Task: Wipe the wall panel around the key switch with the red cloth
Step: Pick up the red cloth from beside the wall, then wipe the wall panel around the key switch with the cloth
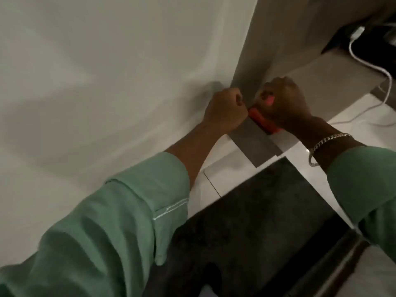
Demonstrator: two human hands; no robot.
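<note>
My right hand is closed around the red cloth, which shows between the fingers and trails down below the fist. My left hand is a closed fist just to the left of it, knuckles against the corner where the white wall meets a grey panel. Whether the left hand pinches the cloth's end is hidden. No key switch is visible. Both sleeves are green; a silver bracelet is on my right wrist.
A dark mat lies on the pale tiled floor below the hands. A grey ledge juts out at the right, with a white cable running across it to the floor. Dark equipment sits in the top right corner.
</note>
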